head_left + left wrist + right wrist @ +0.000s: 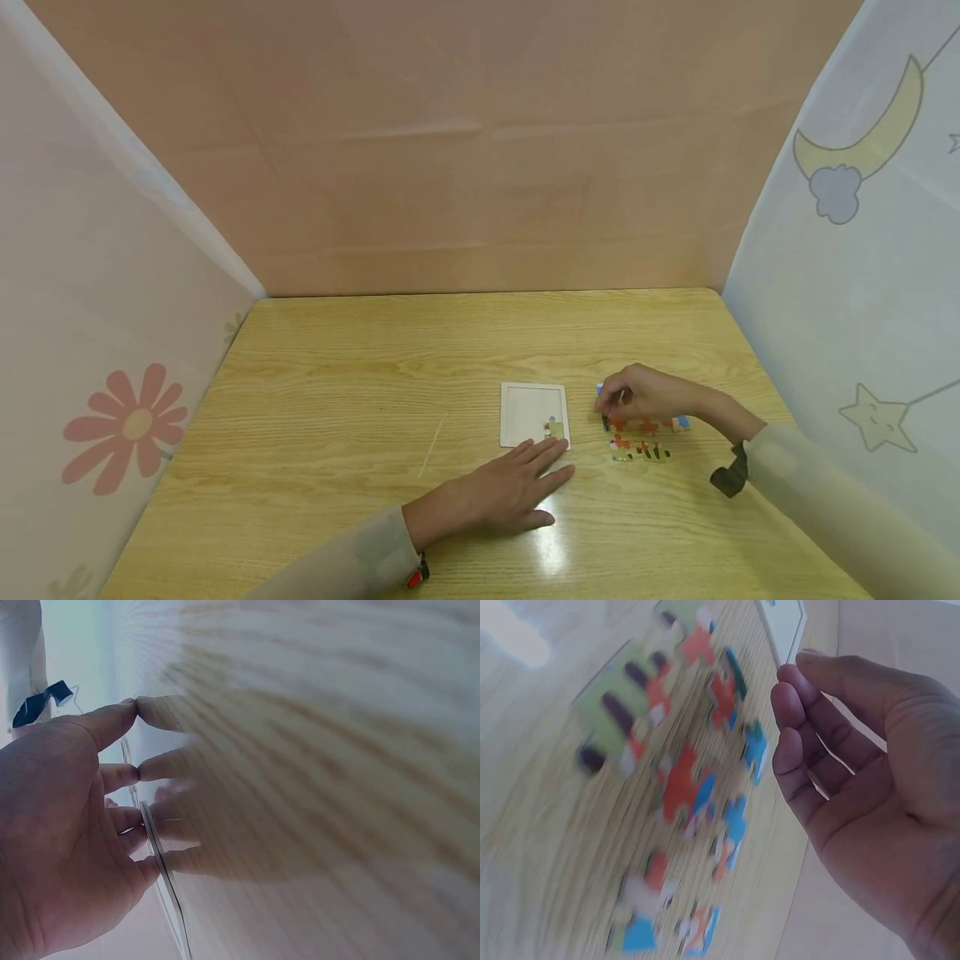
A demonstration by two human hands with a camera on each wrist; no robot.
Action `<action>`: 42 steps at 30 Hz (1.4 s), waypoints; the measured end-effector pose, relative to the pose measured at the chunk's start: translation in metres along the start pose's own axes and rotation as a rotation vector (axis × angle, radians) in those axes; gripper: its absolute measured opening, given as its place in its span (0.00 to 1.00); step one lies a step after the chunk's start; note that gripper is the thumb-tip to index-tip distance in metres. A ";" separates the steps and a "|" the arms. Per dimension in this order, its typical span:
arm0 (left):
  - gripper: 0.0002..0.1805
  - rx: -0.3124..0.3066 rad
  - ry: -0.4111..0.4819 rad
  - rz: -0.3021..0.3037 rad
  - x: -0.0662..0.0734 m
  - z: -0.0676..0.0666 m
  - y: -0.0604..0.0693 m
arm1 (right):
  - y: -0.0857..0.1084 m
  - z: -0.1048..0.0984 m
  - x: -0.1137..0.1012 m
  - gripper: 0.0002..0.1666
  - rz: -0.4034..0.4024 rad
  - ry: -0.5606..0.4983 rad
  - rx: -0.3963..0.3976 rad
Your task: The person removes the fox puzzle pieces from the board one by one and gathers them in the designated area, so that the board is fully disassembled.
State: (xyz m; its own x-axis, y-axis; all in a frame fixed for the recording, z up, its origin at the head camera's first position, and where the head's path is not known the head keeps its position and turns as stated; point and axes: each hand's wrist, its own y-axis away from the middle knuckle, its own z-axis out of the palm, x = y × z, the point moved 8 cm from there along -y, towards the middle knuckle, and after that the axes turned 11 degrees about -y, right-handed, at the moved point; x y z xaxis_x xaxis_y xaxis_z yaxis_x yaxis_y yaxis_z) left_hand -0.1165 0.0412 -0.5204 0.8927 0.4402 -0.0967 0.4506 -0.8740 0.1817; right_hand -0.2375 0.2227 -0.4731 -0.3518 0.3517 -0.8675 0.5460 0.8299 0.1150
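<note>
My left hand [513,492] lies with straight fingers on the near edge of a square white puzzle tray [525,408], and the left wrist view shows its fingertips at the tray's rim [169,877]. A green puzzle piece [556,429] sits in the tray's near right corner. Above several loose puzzle pieces [651,451] right of the tray hovers my right hand [648,393]. Thumb and index fingertips are close together in the right wrist view, and no piece shows between them. Orange, blue and green pieces [679,784] lie beside that hand [885,765].
Everything lies on a light wooden table [337,375]. A plain peach cloth [450,167] hangs at its back edge. Printed white cloths stand on both sides, with a flower [135,421] on the left and a moon [870,146] on the right.
</note>
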 end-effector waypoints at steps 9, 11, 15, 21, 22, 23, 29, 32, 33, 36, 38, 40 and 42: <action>0.40 -0.003 -0.001 0.001 0.000 0.001 0.000 | -0.034 0.008 0.002 0.08 0.010 0.030 0.036; 0.40 -0.002 0.000 0.001 0.000 0.000 0.000 | -0.039 0.010 0.001 0.08 -0.003 0.016 0.034; 0.40 -0.008 0.000 0.004 0.001 0.001 0.000 | -0.047 0.016 0.001 0.09 -0.010 0.005 0.031; 0.40 -0.017 -0.005 0.006 0.000 0.002 -0.001 | -0.058 0.023 0.002 0.09 -0.004 0.033 0.040; 0.40 -0.016 -0.015 0.007 0.000 0.002 -0.001 | -0.060 0.024 0.002 0.08 -0.004 0.036 0.040; 0.40 -0.016 -0.021 0.008 0.000 0.002 -0.001 | -0.062 0.025 0.002 0.08 -0.012 0.038 0.040; 0.40 -0.013 -0.042 0.012 0.000 0.001 -0.002 | -0.066 0.030 0.002 0.08 -0.037 0.037 0.035; 0.40 -0.010 -0.050 0.011 0.001 0.001 -0.002 | -0.067 0.033 0.000 0.07 -0.037 0.044 0.030; 0.40 -0.010 -0.052 0.011 0.001 0.001 -0.001 | -0.067 0.034 -0.001 0.07 -0.040 0.049 0.027; 0.40 -0.007 -0.056 0.010 0.001 0.001 -0.001 | -0.067 0.036 -0.003 0.07 -0.043 0.071 0.017; 0.40 -0.004 -0.058 0.009 0.001 0.001 -0.001 | -0.068 0.037 -0.004 0.07 -0.042 0.081 0.015; 0.39 -0.003 -0.055 0.011 0.001 0.001 -0.001 | -0.068 0.037 -0.004 0.07 -0.038 0.082 0.014; 0.39 -0.002 -0.054 0.013 0.001 0.002 -0.001 | -0.068 0.038 -0.004 0.08 -0.039 0.080 0.014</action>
State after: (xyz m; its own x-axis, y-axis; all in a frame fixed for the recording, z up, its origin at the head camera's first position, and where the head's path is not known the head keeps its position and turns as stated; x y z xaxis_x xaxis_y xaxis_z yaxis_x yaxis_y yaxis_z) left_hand -0.1159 0.0421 -0.5225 0.8967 0.4174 -0.1471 0.4395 -0.8791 0.1847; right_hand -0.2446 0.1488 -0.4960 -0.4324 0.3532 -0.8296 0.5414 0.8375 0.0744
